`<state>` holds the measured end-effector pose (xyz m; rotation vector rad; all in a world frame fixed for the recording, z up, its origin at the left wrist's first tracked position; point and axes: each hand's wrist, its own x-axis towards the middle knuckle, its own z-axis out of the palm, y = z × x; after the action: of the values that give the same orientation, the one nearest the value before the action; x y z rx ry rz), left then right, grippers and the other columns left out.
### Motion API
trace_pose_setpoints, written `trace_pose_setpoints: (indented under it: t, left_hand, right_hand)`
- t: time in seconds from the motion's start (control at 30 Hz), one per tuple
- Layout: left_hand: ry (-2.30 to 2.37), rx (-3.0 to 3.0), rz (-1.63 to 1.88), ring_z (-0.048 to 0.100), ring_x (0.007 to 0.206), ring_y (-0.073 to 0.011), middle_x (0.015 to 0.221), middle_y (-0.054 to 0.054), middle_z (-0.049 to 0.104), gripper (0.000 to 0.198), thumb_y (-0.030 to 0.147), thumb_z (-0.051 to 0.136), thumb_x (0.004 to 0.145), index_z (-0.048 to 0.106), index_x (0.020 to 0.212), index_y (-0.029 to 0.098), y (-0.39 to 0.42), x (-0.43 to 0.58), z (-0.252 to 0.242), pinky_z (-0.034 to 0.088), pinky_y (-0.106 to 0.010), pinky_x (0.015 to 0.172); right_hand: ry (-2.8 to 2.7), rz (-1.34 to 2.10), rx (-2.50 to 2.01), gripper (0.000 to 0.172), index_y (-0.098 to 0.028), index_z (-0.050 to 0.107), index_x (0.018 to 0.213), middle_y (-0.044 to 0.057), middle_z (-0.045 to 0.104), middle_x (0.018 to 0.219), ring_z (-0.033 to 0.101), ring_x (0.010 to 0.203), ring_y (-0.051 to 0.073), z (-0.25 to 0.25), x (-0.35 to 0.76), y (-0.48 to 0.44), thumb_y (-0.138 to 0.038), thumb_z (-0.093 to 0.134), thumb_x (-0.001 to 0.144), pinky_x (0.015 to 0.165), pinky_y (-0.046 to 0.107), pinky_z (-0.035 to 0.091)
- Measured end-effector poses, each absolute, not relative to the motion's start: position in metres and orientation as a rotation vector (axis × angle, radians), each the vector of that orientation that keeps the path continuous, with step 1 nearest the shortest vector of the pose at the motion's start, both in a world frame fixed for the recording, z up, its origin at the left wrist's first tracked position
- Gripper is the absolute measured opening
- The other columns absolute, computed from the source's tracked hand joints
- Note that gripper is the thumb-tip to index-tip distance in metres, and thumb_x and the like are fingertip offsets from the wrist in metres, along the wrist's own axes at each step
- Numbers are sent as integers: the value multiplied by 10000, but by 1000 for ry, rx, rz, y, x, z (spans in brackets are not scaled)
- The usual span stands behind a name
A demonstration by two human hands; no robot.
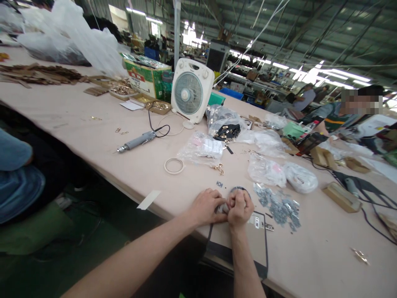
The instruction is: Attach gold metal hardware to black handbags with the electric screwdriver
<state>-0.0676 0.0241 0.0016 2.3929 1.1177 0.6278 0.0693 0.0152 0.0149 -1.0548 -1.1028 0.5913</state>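
Note:
My left hand (208,205) reaches in from the left, its fingers bent and pressed around a small greyish thing that I cannot make out. Against it, my right hand (240,207) is closed in a fist-like pinch; what it holds is hidden by the fingers. Just behind the right hand shows the curved rim of a dark round object (240,188). Both hands are over a flat beige panel with dark edging (252,244) at the table's front edge. A metal clasp (269,227) lies at the panel's right side, and a small metal plate (219,184) lies beyond the hands.
Many grey metal plates (279,205) lie right of my hands. Farther left are a tape roll (174,166), an electric screwdriver (136,142) and a white fan (192,91). Plastic bags (266,170) and a cardboard tray (342,197) stand to the right. Another person (333,114) sits across the table.

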Motion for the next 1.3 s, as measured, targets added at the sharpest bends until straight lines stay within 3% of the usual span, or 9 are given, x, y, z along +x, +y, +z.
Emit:
trace_pose_setpoints:
  t: [0.23,0.43,0.57,0.7,0.83,0.93,1.1,1.3]
  left_hand:
    - [1099,2418,686,579,1089,-264,1197,-58,651,656,716,762,778,688,1266,283,23,-68,-2,466,-386,972]
    - [1123,2450,668,568,1074,-257,1183,-58,630,533,669,741,819,699,1177,276,21,-67,-1,463,-379,951]
    - [1117,2445,673,565,1076,-262,1186,-58,630,615,735,742,778,691,1187,279,21,-66,-3,462,-380,954]
    - [1121,2447,659,562,1076,-264,1192,-60,629,616,691,787,755,679,1201,279,21,-66,-3,465,-383,940]
    - [1153,2448,638,566,1072,-260,1167,-56,633,448,544,800,781,692,1115,266,20,-66,1,462,-386,949]
    - [1140,2445,648,572,1080,-264,1175,-57,636,485,589,777,799,688,1153,269,18,-67,6,475,-390,944]
    - [1095,2406,729,574,1170,-283,1288,-79,634,741,660,788,775,599,1360,247,16,-67,9,471,-434,1069]
    - [1064,2362,858,574,1271,-302,1387,-104,616,655,536,760,850,576,1405,240,21,-60,1,475,-490,1130]
  right_hand:
    - [-912,540,-679,347,-204,489,666,-93,343,506,286,375,63,55,72,10,-302,511,999,390,199,262]
    - [-1018,703,-927,415,-211,451,635,-78,397,502,345,390,74,32,65,13,-365,570,1001,372,208,253]
    - [-1014,680,-816,414,-211,444,632,-85,373,501,336,393,72,47,66,10,-333,571,1007,386,206,257]
    - [-1017,562,-725,399,-219,443,639,-92,349,512,318,403,75,59,66,8,-337,576,996,406,217,274]
    - [-1167,684,-1016,471,-216,427,595,-75,401,504,349,420,77,32,59,15,-412,598,988,422,234,294]
    - [-1047,755,-1010,462,-212,440,621,-83,388,503,337,411,73,21,64,14,-441,589,994,408,222,276]
    - [-687,668,-882,378,-216,438,700,-104,361,529,301,402,59,43,140,-4,-437,574,975,397,193,275]
    - [-481,323,-1261,314,-201,554,740,-82,446,567,379,421,79,45,305,-48,-456,730,790,369,202,296]
